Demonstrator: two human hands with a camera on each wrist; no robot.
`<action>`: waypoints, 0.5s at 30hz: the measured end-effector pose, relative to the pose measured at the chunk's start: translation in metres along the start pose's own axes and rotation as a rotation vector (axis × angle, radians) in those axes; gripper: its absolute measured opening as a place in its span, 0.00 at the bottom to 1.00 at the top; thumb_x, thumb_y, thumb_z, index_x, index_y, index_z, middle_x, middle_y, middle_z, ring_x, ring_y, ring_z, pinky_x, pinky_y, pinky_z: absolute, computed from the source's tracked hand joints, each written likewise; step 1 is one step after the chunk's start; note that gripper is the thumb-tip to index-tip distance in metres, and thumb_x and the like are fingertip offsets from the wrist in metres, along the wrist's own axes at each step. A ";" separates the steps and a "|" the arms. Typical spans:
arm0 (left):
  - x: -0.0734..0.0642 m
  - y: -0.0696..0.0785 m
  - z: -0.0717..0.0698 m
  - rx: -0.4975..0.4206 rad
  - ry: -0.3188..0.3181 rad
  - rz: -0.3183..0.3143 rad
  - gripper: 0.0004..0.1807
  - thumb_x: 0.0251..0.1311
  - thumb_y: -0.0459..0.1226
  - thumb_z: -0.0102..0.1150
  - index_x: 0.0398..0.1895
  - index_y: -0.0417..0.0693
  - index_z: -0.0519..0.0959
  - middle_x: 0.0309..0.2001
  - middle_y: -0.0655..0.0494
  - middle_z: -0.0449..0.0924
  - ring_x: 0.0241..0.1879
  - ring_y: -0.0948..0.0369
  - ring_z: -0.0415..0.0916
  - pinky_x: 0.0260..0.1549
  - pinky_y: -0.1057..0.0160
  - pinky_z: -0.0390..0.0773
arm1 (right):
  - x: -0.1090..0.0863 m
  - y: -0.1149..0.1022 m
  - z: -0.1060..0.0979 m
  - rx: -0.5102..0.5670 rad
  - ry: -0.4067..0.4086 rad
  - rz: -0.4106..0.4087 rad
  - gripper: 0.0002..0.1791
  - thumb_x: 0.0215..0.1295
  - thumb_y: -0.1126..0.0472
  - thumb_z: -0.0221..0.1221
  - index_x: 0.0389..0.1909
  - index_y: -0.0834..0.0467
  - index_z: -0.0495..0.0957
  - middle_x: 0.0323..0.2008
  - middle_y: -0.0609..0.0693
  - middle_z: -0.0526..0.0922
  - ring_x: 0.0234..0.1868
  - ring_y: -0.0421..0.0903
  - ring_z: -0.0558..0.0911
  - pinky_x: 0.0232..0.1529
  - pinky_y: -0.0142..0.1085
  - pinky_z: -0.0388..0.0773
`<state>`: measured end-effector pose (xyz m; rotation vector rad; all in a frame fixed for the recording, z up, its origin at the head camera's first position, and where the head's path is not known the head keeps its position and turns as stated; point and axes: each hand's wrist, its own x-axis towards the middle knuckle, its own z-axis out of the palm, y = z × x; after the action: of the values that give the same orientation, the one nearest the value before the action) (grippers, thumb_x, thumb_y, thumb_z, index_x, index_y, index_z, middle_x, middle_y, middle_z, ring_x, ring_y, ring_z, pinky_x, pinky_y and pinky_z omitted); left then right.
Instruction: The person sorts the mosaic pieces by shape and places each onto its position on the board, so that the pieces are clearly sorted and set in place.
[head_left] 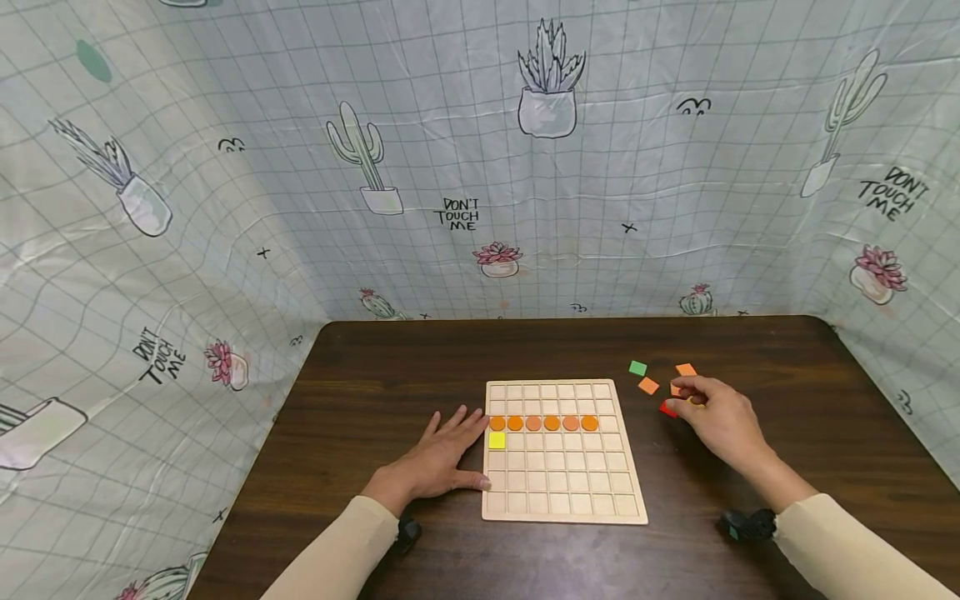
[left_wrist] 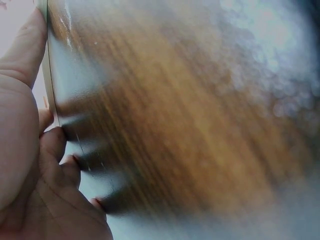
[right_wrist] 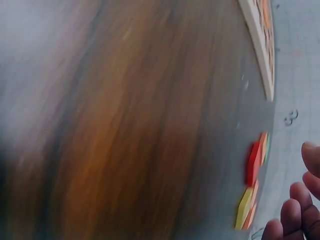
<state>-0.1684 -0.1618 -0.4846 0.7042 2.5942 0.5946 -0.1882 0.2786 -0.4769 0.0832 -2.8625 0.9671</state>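
A pale wooden grid board lies on the table. My left hand is spread flat beside it, with the thumb and fingertips at its left edge. Across one row of the board runs a line of orange discs, and a yellow square tile sits below the leftmost one. Right of the board, my right hand hovers over loose square tiles, its fingers loosely bent. A red tile and a yellow tile lie near the fingertips, which show a gap from them in the right wrist view.
A green tile and orange tiles lie beyond the board's right side, with another orange tile farther back. The dark wood table meets a patterned curtain at its back and sides.
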 end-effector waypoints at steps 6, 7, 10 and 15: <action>0.001 0.000 0.000 -0.005 0.006 0.002 0.53 0.67 0.60 0.65 0.87 0.50 0.51 0.87 0.54 0.45 0.87 0.50 0.35 0.82 0.37 0.32 | -0.001 0.017 -0.007 -0.069 -0.009 -0.005 0.26 0.71 0.54 0.68 0.62 0.67 0.80 0.53 0.67 0.84 0.51 0.64 0.82 0.45 0.59 0.78; 0.001 0.000 0.000 -0.005 0.006 0.001 0.53 0.67 0.60 0.65 0.87 0.50 0.51 0.87 0.54 0.45 0.87 0.50 0.35 0.82 0.37 0.32 | -0.001 0.020 -0.008 -0.077 -0.010 -0.008 0.26 0.71 0.54 0.69 0.62 0.67 0.80 0.53 0.68 0.84 0.50 0.64 0.82 0.44 0.59 0.78; 0.002 -0.001 0.001 0.000 0.005 -0.003 0.53 0.67 0.60 0.65 0.87 0.51 0.51 0.87 0.55 0.45 0.87 0.51 0.35 0.82 0.38 0.32 | -0.001 0.027 -0.009 -0.093 -0.030 0.001 0.27 0.69 0.54 0.70 0.61 0.68 0.80 0.53 0.69 0.83 0.50 0.65 0.81 0.44 0.60 0.77; 0.003 -0.002 0.002 0.008 0.005 -0.008 0.54 0.67 0.61 0.64 0.87 0.52 0.51 0.87 0.55 0.45 0.87 0.51 0.35 0.82 0.38 0.32 | 0.001 0.035 -0.009 -0.108 -0.074 0.039 0.30 0.69 0.52 0.70 0.61 0.71 0.78 0.52 0.72 0.81 0.51 0.68 0.80 0.47 0.63 0.76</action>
<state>-0.1706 -0.1612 -0.4875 0.6949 2.6047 0.5848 -0.1915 0.3113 -0.4908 0.0552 -2.9879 0.8314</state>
